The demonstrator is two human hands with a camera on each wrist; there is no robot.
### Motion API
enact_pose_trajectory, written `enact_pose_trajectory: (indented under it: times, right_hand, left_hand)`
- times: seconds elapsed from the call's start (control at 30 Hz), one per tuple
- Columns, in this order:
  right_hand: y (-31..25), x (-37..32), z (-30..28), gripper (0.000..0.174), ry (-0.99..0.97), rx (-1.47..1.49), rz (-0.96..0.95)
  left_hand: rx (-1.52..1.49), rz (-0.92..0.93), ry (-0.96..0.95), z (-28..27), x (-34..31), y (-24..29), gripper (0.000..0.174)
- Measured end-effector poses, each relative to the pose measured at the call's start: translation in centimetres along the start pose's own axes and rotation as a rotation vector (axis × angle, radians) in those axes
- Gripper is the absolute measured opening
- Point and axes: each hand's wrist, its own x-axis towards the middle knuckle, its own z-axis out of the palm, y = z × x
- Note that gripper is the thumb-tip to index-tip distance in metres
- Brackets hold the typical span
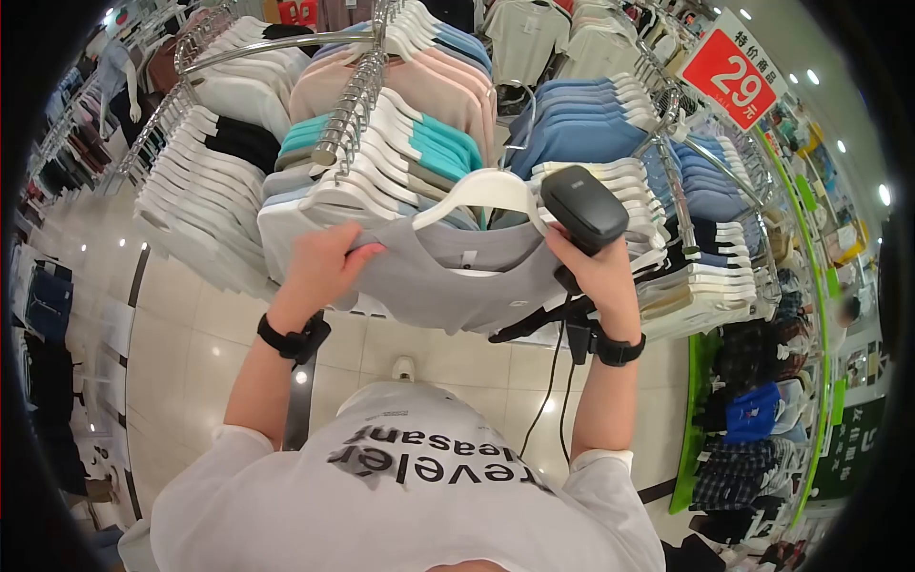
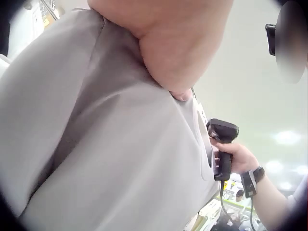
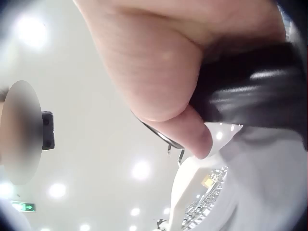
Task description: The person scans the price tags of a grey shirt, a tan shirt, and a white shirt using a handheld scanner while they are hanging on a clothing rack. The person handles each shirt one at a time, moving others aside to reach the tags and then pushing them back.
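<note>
A grey T-shirt [image 1: 429, 286] hangs on a white hanger [image 1: 481, 194] at the front of the rack, its neckline facing me. My left hand [image 1: 324, 264] grips the shirt's left shoulder, thumb lying along the fabric. In the left wrist view the cloth [image 2: 120, 130] falls in folds below that hand. My right hand [image 1: 605, 276] holds a black barcode scanner [image 1: 583, 208], fingers wrapped round its handle in the left wrist view. The right thumb [image 3: 195, 139] rests by the hanger's end at the shirt's right shoulder. A cable hangs from the scanner.
Chrome rack arms [image 1: 348, 114] carry rows of shirts in white, teal, pink and blue [image 1: 572, 124] behind the grey one. A red price sign [image 1: 736, 81] stands at the upper right. Green-edged shelving with folded clothes [image 1: 753, 415] runs down the right side. Tiled floor [image 1: 210, 381] lies below.
</note>
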Motion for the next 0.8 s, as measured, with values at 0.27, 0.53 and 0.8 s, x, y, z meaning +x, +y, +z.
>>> enact_pose_trajectory:
  times: [0.27,0.53,0.8]
  right_hand:
    - [2.4,-2.3,-4.1,0.030,-0.080,0.138,0.264]
    - [6.8,-4.2,-5.0,0.043,0.011,0.124,0.293]
    - [7.7,-4.8,-1.9,0.054,0.218,0.452,0.136]
  left_hand:
    - [0.057,-0.017,-0.071,-3.5,0.7,-2.2,0.041]
    - [-0.058,-0.087,-0.041,-4.9,0.8,-3.1,0.040]
    - [-0.139,-0.126,-0.070,-5.8,0.6,-4.6,0.039]
